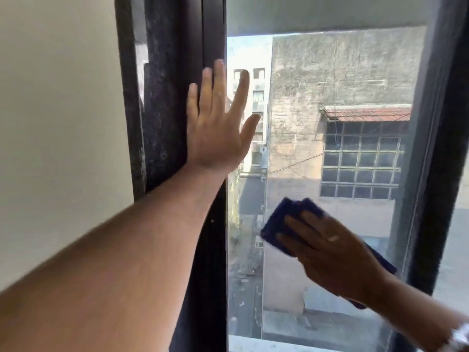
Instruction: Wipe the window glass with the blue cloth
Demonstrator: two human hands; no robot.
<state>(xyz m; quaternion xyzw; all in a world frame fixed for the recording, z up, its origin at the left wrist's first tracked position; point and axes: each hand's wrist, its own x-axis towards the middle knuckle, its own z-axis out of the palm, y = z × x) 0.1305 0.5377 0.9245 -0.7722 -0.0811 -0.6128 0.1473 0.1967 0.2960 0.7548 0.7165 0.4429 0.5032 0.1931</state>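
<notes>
The window glass [317, 97] fills the middle and right of the view, with buildings showing through it. A folded blue cloth [280, 219] is flat against the lower part of the pane. My right hand [335, 250] lies over it with fingers spread, pressing it to the glass; the palm hides most of the cloth. My left hand [218, 123] is open, fingers apart, flat against the dark left window frame [177, 72] and the edge of the pane, holding nothing.
A pale wall [58, 123] stands left of the frame. A dark right frame post [431, 199] borders the pane. A light sill [279, 345] runs along the bottom. A watch [460, 335] sits on my right wrist.
</notes>
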